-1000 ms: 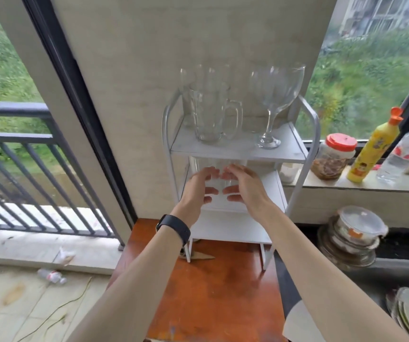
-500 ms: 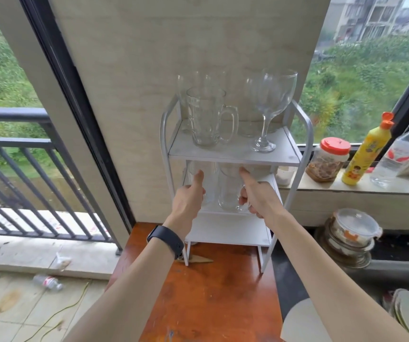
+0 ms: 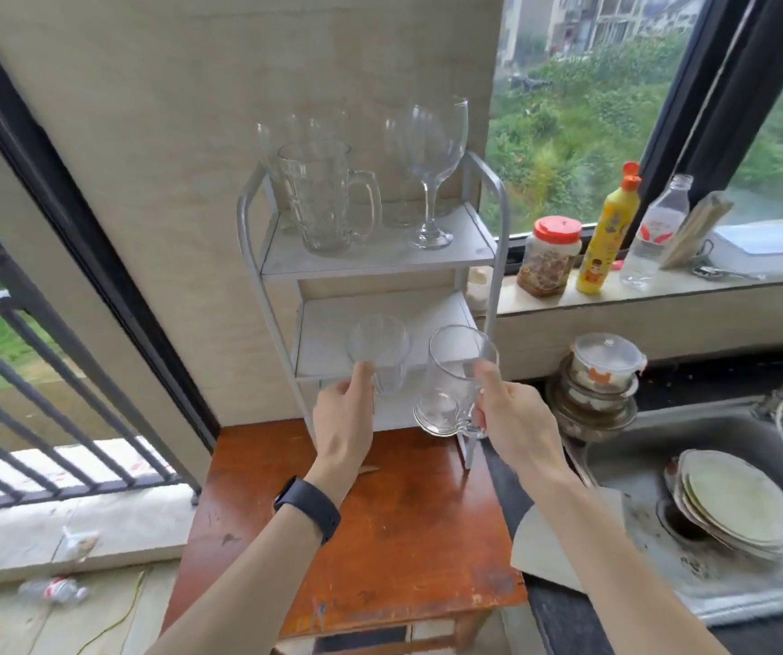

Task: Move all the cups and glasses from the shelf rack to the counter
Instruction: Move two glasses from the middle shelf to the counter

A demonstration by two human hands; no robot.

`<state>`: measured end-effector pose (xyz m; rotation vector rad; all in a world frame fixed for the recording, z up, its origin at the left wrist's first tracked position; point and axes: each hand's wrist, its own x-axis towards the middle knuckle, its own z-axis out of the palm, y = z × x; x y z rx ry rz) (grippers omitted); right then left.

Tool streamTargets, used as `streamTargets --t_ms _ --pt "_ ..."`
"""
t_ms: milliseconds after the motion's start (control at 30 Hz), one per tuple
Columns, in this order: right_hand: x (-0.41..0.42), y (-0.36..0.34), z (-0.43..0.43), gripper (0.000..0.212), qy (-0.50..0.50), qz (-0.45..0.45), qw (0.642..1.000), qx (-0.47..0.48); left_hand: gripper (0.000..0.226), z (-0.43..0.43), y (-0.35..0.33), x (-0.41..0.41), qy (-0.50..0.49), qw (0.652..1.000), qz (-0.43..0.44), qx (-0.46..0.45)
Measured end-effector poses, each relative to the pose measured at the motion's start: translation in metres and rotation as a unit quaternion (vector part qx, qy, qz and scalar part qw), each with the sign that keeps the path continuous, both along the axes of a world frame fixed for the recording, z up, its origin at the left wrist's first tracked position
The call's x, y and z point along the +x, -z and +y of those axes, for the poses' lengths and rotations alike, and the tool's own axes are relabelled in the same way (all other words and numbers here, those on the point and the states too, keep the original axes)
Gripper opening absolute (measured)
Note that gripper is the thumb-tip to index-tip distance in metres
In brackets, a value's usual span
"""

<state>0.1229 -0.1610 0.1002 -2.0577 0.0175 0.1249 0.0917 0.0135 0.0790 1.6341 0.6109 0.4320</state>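
Note:
A white shelf rack point(image 3: 498, 215) stands at the back of a wooden counter point(image 3: 394, 527). On its top shelf stand a clear handled mug point(image 3: 321, 200), a tall wine glass point(image 3: 432, 153) and more clear glasses behind them, hard to tell apart. My left hand point(image 3: 347, 413) grips a small ribbed glass point(image 3: 380, 352) in front of the middle shelf. My right hand point(image 3: 512, 413) holds a clear handled glass mug point(image 3: 451, 380) by its handle, tilted, off the rack's front right side. The middle shelf behind them looks bare.
A window ledge to the right carries a red-lidded jar point(image 3: 550, 257), a yellow bottle point(image 3: 604, 234) and a clear bottle point(image 3: 654, 234). A sink point(image 3: 654, 446) at the right holds stacked plates point(image 3: 739, 508) and lidded bowls point(image 3: 602, 366). A balcony railing point(image 3: 25, 371) runs at the left.
Both hands reached into the middle shelf, closed on a glass each, and have pulled them out toward me. The camera has shifted lower and to the left.

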Motion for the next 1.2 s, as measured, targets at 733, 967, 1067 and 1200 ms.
streamTargets --t_ms 733,967,1067,1200 --pt "-0.33 0.052 -0.446 0.061 0.579 0.031 0.815 0.0 0.049 -0.515 0.036 -0.144 0.635 0.765 0.109 -0.01" --pt "-0.446 0.058 -0.594 0.064 0.655 0.027 0.755 -0.003 0.046 -0.701 0.039 -0.244 0.707 0.692 0.142 -0.017" --pt "-0.481 0.061 -0.65 0.066 0.67 0.028 0.742 -0.009 0.045 -0.763 0.036 -0.281 0.719 0.679 0.146 -0.029" --pt "-0.513 0.064 -0.714 0.063 0.69 0.03 0.723 -0.023 0.044 -0.837 0.039 -0.312 0.734 0.662 0.152 -0.02"
